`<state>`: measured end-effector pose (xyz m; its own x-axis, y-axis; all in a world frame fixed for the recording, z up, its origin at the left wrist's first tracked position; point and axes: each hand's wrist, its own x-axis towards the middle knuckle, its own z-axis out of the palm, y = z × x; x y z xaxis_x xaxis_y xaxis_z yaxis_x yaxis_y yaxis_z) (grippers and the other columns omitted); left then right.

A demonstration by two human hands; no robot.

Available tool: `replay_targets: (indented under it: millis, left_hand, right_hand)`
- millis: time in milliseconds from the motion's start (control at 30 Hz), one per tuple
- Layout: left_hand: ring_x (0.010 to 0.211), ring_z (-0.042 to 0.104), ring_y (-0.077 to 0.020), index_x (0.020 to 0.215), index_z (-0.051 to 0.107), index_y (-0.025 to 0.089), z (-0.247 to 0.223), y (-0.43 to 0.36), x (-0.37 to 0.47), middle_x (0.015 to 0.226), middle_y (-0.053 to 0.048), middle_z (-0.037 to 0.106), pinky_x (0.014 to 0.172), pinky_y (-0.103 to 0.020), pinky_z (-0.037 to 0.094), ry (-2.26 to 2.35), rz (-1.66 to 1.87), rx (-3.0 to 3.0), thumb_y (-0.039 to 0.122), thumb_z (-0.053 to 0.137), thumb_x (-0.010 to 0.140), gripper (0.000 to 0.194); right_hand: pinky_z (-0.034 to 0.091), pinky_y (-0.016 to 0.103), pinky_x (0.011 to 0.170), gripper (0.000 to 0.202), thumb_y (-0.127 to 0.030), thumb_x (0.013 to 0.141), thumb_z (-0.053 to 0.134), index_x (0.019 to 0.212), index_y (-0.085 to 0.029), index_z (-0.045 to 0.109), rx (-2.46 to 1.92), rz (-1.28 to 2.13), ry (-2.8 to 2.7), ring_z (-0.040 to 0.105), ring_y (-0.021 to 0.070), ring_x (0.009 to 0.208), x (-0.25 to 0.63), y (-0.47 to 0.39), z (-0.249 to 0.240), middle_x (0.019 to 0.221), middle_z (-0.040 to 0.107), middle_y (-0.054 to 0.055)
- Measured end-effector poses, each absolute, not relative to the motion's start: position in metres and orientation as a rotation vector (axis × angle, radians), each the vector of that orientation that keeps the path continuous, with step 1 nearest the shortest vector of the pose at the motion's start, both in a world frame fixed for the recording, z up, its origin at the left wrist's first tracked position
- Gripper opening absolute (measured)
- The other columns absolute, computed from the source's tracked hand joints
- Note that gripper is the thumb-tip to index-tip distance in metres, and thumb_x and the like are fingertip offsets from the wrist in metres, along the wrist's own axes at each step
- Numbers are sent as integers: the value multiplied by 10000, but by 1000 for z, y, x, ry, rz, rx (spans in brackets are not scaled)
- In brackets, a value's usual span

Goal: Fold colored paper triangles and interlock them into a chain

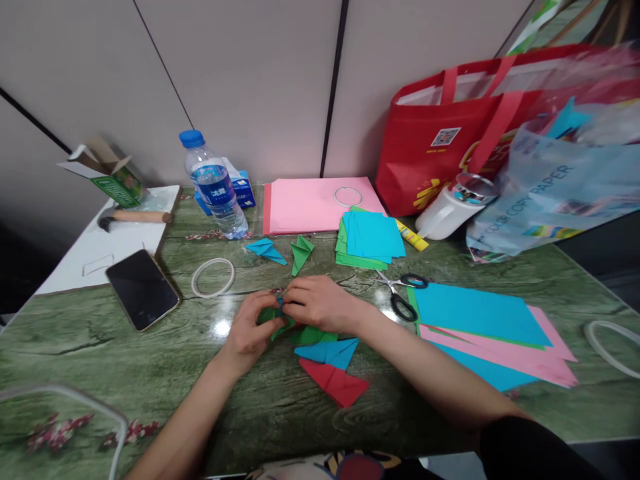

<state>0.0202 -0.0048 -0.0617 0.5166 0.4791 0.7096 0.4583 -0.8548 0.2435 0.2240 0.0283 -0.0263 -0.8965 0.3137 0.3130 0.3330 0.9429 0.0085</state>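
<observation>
The fingers of my left hand (249,330) are nearly closed, thumb below and forefinger above, with a green folded paper (269,315) pinched between them; the fingers of my right hand (320,303) bunch together over a blue folded paper (280,305) at its far edge, their tips partly hidden, so I cannot tell how firmly they grip. Both papers sit between my hands, low over the middle of the table (260,413); they should handle as very light and dry, stiff along the creases but soft at loose flaps; I judge the thick folded edges the best hold, since a hard squeeze could crush the points.

Just under my right wrist lies another green piece (323,335); nearer me, a blue piece (330,351) overlaps a red piece (337,383); beyond my fingers, a small blue shape (267,250) and a small green shape (302,253) lie apart. Farther out, to my right, are scissors (394,283), a stack of cut paper (375,233) and larger sheets (480,313); to my left, a phone (143,290).
</observation>
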Motion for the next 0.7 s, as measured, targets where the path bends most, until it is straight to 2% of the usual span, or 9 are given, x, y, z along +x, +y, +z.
replay_targets:
  millis: [300, 700]
  left_hand:
    - [1024, 512, -204, 863, 620, 207, -66, -6, 20, 1002, -41, 540, 826, -392, 490, 864, 1246, 2724, 88, 556, 838, 138]
    - [1025, 520, -202, 837, 630, 215, -64, -6, 20, 996, -39, 548, 821, -386, 496, 879, 1224, 2714, 90, 541, 846, 154]
  right_hand:
    - [350, 281, 612, 170, -224, 929, 493, 849, -152, 624, -504, -67, -2803, 515, 168, 846, 224, 30, -27, 901, 658, 37]
    - [288, 261, 537, 173, -195, 939, 466, 865, -147, 614, -525, -30, -2788, 507, 158, 836, 225, 30, -26, 909, 651, 55]
